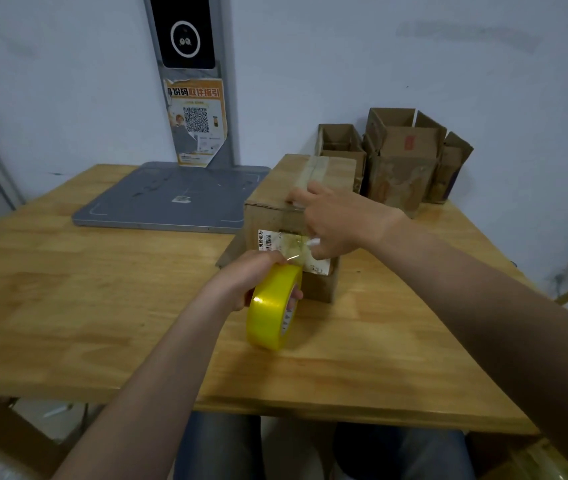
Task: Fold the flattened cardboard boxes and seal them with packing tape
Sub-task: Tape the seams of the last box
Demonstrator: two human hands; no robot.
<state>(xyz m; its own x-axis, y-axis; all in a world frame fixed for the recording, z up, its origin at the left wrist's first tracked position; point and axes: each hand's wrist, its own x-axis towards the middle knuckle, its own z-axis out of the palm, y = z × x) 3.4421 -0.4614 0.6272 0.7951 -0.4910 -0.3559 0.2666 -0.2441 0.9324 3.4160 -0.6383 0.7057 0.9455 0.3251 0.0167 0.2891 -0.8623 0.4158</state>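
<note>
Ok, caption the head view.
Left hand grips yellow packing-tape roll; right hand presses clear tape strip onto brown cardboard box.

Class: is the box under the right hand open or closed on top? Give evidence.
Closed: the box has flat top flaps, clear tape along their seam under the right hand; the left hand holds the tape roll.

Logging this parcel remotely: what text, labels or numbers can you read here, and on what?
"份码取件指引": torn orange paper poster on the grey post; its small print is unreadable.
White barcode label on the taped brown cardboard box: blurred.
Red stamp on the open rear carton: unreadable.
Print inside the yellow tape roll: unreadable.
</note>
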